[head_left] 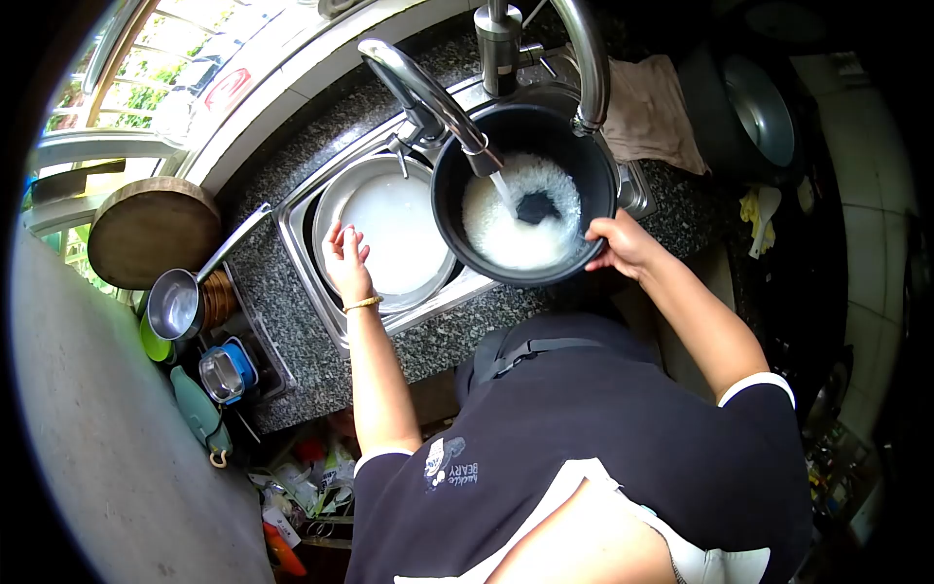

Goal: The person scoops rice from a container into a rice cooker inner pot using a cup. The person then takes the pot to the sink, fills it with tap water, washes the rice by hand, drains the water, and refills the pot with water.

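Observation:
My right hand (621, 245) grips the rim of a black rice cooker pot (451, 206) at its lower right. White rice (496, 234) lies in the pot, and a stream of water runs onto it from the curved chrome faucet (428, 88). Part of the pot's dark bottom shows through the rice. To the left, a round metal basin (336, 195) of cloudy whitish water (389, 234) sits in the sink (292, 219). Over that basin's left edge my left hand (348, 261) is held with its fingers apart, holding nothing.
A second faucet (589, 58) rises behind the pot. Right of it lie a beige cloth (652, 112) and a large dark pot (759, 107). On the left stand a round wooden board (154, 232), a small saucepan (177, 304) and a blue-rimmed container (228, 372) on the granite counter (292, 336).

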A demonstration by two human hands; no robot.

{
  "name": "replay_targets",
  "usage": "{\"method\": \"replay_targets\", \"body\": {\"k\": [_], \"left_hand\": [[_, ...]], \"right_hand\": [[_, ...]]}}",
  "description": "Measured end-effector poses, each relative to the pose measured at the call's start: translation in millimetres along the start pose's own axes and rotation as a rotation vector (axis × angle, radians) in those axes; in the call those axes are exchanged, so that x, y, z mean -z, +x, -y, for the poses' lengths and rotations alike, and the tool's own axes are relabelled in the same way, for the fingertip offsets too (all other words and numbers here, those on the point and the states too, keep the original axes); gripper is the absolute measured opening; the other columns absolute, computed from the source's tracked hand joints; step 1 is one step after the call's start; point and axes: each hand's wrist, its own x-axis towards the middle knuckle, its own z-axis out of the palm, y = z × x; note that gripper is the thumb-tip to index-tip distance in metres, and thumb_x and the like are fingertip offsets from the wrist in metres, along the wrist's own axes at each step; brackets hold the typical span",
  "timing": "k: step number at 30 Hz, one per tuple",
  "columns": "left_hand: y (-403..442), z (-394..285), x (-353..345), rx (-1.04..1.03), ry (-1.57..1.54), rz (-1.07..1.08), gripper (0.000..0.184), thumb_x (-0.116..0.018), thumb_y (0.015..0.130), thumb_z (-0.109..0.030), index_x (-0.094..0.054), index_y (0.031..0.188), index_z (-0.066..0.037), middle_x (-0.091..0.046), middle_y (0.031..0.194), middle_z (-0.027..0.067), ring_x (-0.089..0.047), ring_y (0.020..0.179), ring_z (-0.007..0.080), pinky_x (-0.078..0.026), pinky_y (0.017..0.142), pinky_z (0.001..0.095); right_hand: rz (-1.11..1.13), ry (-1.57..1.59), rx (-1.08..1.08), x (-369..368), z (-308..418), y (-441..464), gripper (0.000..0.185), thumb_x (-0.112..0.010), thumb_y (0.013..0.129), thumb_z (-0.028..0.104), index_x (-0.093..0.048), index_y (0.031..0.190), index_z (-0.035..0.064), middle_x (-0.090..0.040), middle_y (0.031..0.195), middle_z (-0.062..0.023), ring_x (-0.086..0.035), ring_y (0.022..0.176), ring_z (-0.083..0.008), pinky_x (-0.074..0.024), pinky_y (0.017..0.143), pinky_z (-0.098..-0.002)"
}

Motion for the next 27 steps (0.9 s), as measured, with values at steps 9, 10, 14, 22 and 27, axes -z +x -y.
{"method": "replay_targets", "body": {"k": [9,10,14,22,27], "left_hand": [[-13.6,-4.7,-4.1,0.022,-0.066,0.0,0.035,-0.055,0.087,-0.019,-0.046,0.119,-0.006,-0.054,0.106,0.0062,-0.056,0.088,0.0141,-0.047,0.07,0.0246],[-13.7,-4.9,-4.0,0.022,-0.064,0.005,0.035,-0.055,0.087,-0.019,-0.046,0.119,-0.006,-0.054,0.106,0.0062,-0.056,0.088,0.0141,-0.047,0.07,0.0246],[-15.1,-6.5,-3.5,0.025,-0.069,0.005,0.035,-0.055,0.087,-0.018,-0.046,0.119,-0.007,-0.055,0.108,0.0066,-0.057,0.09,0.0144,-0.048,0.071,0.0258],[-20.6,1.4,-5.4,0.052,-0.111,0.005,0.034,-0.054,0.087,-0.017,-0.046,0.119,-0.007,-0.054,0.108,0.0063,-0.057,0.089,0.0144,-0.048,0.07,0.0246],[-24.7,-3.3,-10.4,0.048,-0.132,0.016,0.032,-0.054,0.088,-0.016,-0.047,0.118,-0.007,-0.054,0.107,0.0063,-0.057,0.089,0.0144,-0.048,0.07,0.0246]], "right_hand": [[0.073,-0.083,0.024,-23.9,3.1,4.6,0.044,-0.049,0.072,0.004,-0.035,0.114,0.0033,-0.053,0.082,-0.0084,-0.058,0.061,-0.0178,-0.0545,0.045,-0.0332],[0.056,-0.094,0.05,-24.2,4.1,-4.5,0.048,-0.049,0.071,0.004,-0.034,0.117,0.0036,-0.052,0.082,-0.0082,-0.058,0.061,-0.0173,-0.0543,0.044,-0.032],[-0.027,-0.124,0.091,-12.8,5.0,-16.7,0.06,-0.048,0.068,0.003,-0.028,0.125,0.0051,-0.052,0.082,-0.0084,-0.058,0.059,-0.0162,-0.0533,0.04,-0.0297],[-0.153,-0.258,0.224,-20.0,21.3,-6.3,0.089,-0.047,0.07,0.002,0.004,0.14,0.0239,-0.038,0.124,-0.0209,-0.057,0.074,-0.0236,-0.0516,0.042,-0.0313],[-0.067,-0.265,0.26,-21.5,15.0,-3.3,0.089,-0.047,0.069,0.001,0.004,0.14,0.0224,-0.041,0.12,-0.0194,-0.057,0.071,-0.0226,-0.0516,0.041,-0.0312]]}}
